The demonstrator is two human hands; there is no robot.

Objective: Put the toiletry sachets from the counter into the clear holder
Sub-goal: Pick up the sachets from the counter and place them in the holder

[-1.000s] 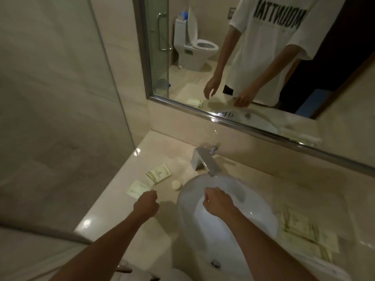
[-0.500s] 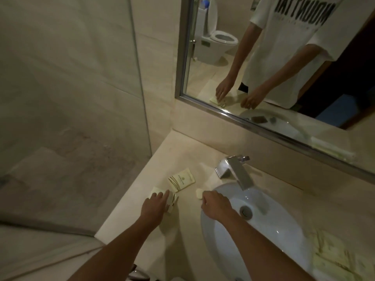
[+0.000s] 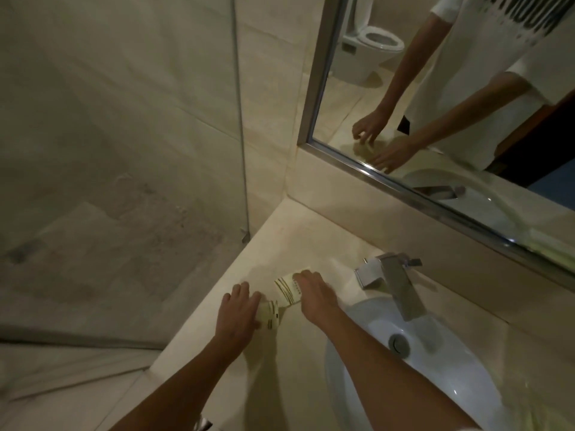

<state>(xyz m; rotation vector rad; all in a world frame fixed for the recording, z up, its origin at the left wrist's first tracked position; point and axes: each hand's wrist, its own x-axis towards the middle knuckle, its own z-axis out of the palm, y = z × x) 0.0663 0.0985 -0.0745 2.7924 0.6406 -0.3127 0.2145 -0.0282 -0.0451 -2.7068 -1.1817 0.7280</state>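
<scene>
Sachets (image 3: 287,290) half under hands; print blurred

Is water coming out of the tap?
Off. No stream falls from the faucet spout, and the sink basin drain looks dry.

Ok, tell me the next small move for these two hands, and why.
Probably close the fingers and lift. The left hand lies flat on the nearer sachet and the right hand rests its fingertips on the farther sachet, both still flat on the counter left of the sink. Neither looks pinched yet, and the clear holder is not in view.
</scene>
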